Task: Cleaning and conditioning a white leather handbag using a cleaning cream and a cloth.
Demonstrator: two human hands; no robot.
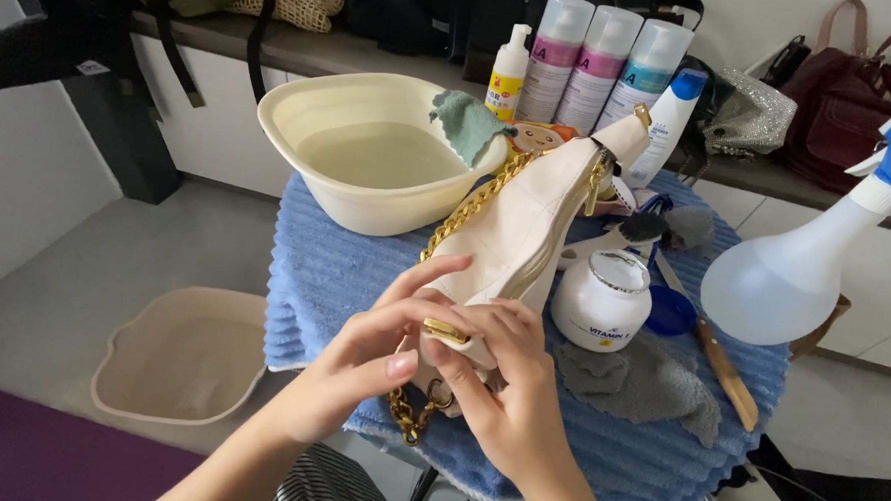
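— Holding what, those hands?
— Both pinch the near end of a cream handbag [511, 233] at its gold clasp [446, 331]: left hand [360, 362], right hand [504, 393]. Probably inspecting hardware; next needs a firm grip.
— Its lie?
— Raised above the blue towel [324, 275], long axis pointing away toward the spray cans [599, 57], gold chain [473, 204] dangling.

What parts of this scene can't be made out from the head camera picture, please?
- Bag: its near end is covered by the left hand and right hand.
- Chain: partly hidden behind the bag and the hands.
- Spray bottle: its trigger is cut off by the right edge.
- Brush: its handle is hidden behind the bag.
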